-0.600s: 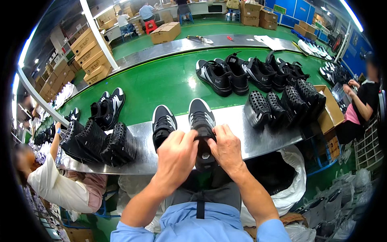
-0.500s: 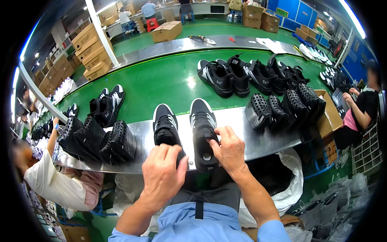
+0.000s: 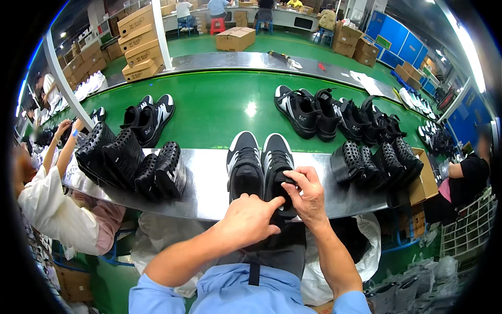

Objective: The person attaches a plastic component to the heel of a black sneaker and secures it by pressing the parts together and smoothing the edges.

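A pair of black sneakers with white-grey trim stands side by side before me on the metal bench edge, the left sneaker (image 3: 246, 180) and the right sneaker (image 3: 278, 157) close together. My right hand (image 3: 309, 198) pinches a black strap at the right sneaker's opening between thumb and fingers. From the left, my left hand (image 3: 247, 221) reaches across behind the left sneaker. Its index fingertip touches the right sneaker's heel collar, and its thumb is spread apart. The hands partly cover both heels.
Black perforated shoe forms (image 3: 170, 170) stand to the left, with more forms (image 3: 387, 162) at right beside a cardboard box (image 3: 424, 180). Black sneakers (image 3: 303, 112) sit on the green belt (image 3: 219, 104). Co-workers are at both sides; a white sack (image 3: 366, 251) hangs below.
The right sneaker now sits close against the left one. My left hand has moved from the left sneaker to the right sneaker's heel. My right hand has taken hold of its strap.
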{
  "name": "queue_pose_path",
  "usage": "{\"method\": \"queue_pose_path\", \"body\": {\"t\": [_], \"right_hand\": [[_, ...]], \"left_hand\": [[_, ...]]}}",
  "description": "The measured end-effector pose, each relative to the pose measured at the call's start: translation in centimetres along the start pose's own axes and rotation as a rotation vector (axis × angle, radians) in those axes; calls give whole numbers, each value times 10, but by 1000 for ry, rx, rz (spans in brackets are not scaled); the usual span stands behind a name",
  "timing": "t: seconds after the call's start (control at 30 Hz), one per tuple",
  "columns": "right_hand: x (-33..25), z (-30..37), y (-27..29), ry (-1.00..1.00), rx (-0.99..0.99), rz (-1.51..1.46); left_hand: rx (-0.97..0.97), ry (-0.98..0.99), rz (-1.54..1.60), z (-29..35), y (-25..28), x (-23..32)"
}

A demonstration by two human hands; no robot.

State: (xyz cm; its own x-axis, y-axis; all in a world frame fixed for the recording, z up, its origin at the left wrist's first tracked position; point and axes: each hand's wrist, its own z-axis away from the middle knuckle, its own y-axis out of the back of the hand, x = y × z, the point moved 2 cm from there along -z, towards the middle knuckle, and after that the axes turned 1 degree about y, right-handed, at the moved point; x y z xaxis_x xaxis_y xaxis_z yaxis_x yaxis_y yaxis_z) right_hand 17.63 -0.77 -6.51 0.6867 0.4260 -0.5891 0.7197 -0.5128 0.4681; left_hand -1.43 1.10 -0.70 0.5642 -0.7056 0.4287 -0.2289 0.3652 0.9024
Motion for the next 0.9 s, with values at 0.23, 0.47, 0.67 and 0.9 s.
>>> {"method": "queue_pose_path", "body": {"t": [0.23,0.47,0.67,0.9], "right_hand": [[31,48,26,-355,199,182],[54,90,16,-165,126,553],[62,93,14,-151,171,661],[62,89,15,-165,161,674]], "left_hand": [[0,78,-329,-76,39,-34],[74,283,-272,-135,120,-206],[57,273,-594,-219,100,-132],[42,90,-168,-357,-1,-32]]}}
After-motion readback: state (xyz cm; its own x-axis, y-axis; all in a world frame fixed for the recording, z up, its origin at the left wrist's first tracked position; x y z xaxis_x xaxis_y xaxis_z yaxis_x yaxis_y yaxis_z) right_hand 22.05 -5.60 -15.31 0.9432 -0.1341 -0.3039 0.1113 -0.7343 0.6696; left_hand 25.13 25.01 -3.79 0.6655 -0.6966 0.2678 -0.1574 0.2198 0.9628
